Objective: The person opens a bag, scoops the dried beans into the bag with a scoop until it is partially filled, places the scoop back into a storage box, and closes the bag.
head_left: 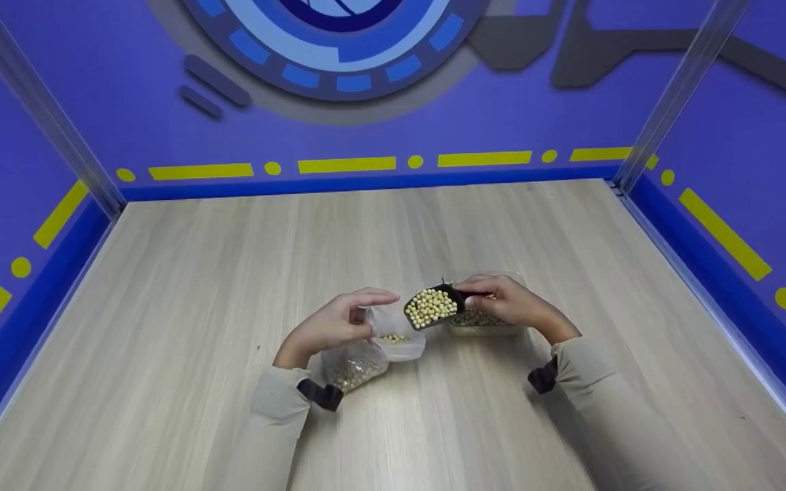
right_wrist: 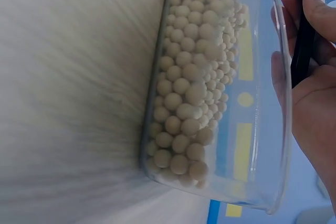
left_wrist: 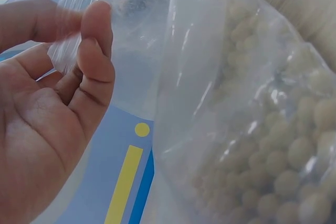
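My right hand (head_left: pixel 505 301) grips the handle of a black scoop (head_left: pixel 462 297) heaped with small round pale-yellow balls (head_left: pixel 430 307), much like dried soybeans. The scoop is just right of the spread mouth of a translucent plastic bag (head_left: pixel 406 349). My left hand (head_left: pixel 335 324) pinches the upper edge of this bag, its fingers curled at the ridged rim in the left wrist view. More balls (left_wrist: pixel 289 161) fill the bag's lower part. Under my right hand stands a clear plastic box (right_wrist: pixel 247 182) partly filled with the same balls (right_wrist: pixel 181 87).
A pale wood-grain table (head_left: pixel 229 273) bears the bag and box. Blue panels (head_left: pixel 379 136) with yellow marks rise along its back and sides, and metal posts (head_left: pixel 679 88) stand at the corners. Black bands (head_left: pixel 321 393) are on both wrists.
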Motion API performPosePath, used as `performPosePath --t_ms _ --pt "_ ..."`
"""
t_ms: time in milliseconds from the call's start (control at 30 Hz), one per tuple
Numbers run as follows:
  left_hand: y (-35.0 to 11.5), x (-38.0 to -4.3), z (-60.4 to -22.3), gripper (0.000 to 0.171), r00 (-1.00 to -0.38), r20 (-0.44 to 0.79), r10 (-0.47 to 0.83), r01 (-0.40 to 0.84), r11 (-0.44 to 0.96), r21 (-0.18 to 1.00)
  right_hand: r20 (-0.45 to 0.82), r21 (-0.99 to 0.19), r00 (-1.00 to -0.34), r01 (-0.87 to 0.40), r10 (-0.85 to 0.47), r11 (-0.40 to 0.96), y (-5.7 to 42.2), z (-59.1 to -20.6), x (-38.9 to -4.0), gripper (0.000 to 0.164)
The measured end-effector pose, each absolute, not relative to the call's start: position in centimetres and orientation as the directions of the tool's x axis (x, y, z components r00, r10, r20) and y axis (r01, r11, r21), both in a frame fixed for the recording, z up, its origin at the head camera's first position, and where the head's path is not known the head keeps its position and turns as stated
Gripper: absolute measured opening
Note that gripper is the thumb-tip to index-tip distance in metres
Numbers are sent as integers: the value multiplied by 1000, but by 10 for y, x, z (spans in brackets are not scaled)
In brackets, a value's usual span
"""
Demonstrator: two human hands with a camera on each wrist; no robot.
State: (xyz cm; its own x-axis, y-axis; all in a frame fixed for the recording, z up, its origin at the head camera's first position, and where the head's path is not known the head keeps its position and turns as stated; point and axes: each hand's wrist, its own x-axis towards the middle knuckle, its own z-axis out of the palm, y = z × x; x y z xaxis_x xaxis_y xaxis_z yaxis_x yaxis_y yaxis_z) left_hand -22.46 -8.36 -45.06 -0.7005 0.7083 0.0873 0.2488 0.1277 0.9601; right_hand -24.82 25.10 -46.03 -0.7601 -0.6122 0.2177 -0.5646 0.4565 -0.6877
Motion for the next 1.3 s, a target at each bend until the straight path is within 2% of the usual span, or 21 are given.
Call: performPosePath --t_ms 367,600,1300 --pt "-82 -224 -453 56 -701 79 708 256 147 955 132 -683 -767 -530 -628 503 250 -449 -245 35" --pt "-82 -224 -453 57 -698 84 712 262 145 954 146 -619 -747 -581 -649 529 248 -442 -245 34" --pt "-80 -224 -451 56 -695 91 714 266 136 954 129 -533 -706 -642 -697 552 244 -426 -245 34"
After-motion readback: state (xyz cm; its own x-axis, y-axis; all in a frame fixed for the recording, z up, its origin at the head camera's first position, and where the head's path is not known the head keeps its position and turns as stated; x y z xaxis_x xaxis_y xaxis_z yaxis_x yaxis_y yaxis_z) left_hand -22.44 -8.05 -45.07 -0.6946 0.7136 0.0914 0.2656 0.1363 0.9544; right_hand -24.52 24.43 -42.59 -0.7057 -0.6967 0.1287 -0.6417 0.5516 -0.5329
